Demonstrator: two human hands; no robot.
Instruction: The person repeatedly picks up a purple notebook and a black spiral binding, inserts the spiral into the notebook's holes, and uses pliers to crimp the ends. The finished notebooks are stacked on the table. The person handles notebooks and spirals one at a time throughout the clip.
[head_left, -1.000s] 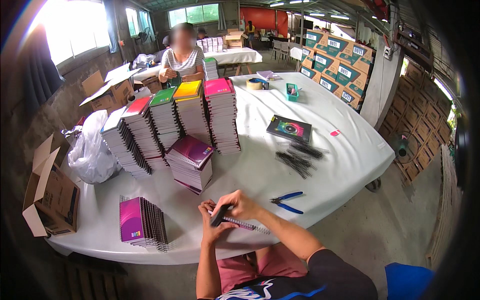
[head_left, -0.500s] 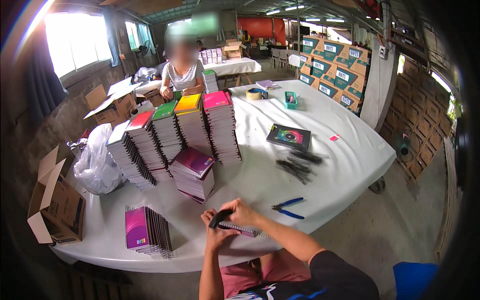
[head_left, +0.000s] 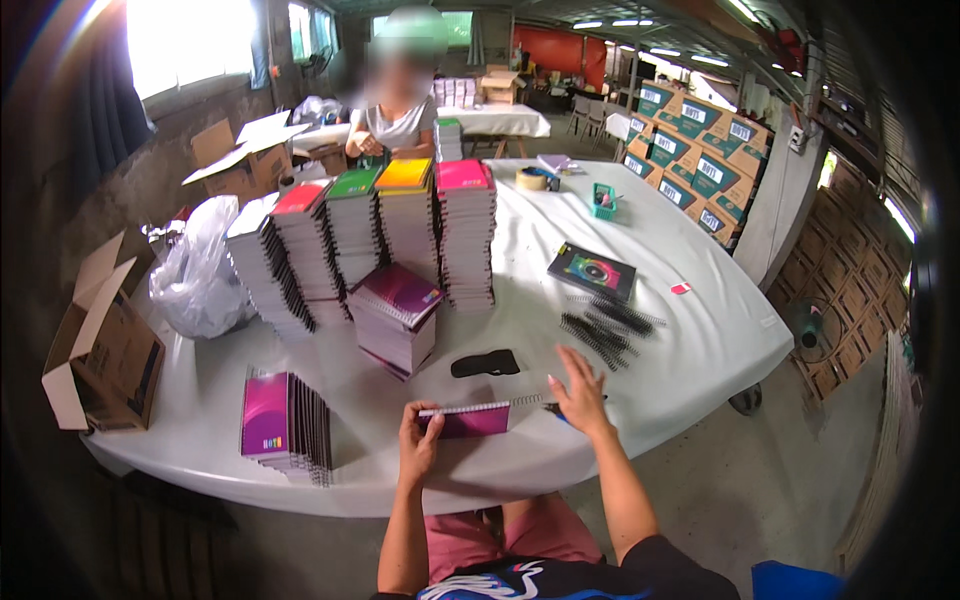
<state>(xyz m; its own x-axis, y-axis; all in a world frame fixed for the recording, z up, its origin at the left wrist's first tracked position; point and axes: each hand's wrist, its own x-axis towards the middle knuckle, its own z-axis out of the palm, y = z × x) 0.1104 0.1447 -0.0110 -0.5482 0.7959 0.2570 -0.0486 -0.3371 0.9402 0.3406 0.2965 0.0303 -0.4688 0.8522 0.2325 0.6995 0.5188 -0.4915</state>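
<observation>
Broadly, the white-covered table (head_left: 700, 340) fills the middle of the frame, and the largest thing on it is the row of tall notebook stacks (head_left: 380, 235) in the upper left centre, with a shorter purple-topped stack (head_left: 397, 318) in front of them and a small upright batch of pink-covered notebooks (head_left: 285, 425) at the lower left. Right of centre lie a dark notebook cover (head_left: 592, 271) and, below it, a loose heap of black spiral coils (head_left: 605, 325); a flat black pad (head_left: 486, 364) sits between the short stack and the hands. Low in the centre of the frame is the purple notebook (head_left: 468, 420), its long axis running left to right across the picture, with its wire spiral (head_left: 500, 405) along the top edge and sticking out past the cover toward the right. The left hand (head_left: 418, 442) grasps the notebook's left end, thumb and fingers pinched on the cover. The right hand (head_left: 578, 392) is spread wide with fingers released, holding nothing, hovering just off the spiral's right tip. So the free end of the spiral points at the right hand, which is the nearer one to it, while the coil heap lies up and right of those fingers, near but apart. A blue-handled tool (head_left: 556, 412) shows partly beneath the right palm.
</observation>
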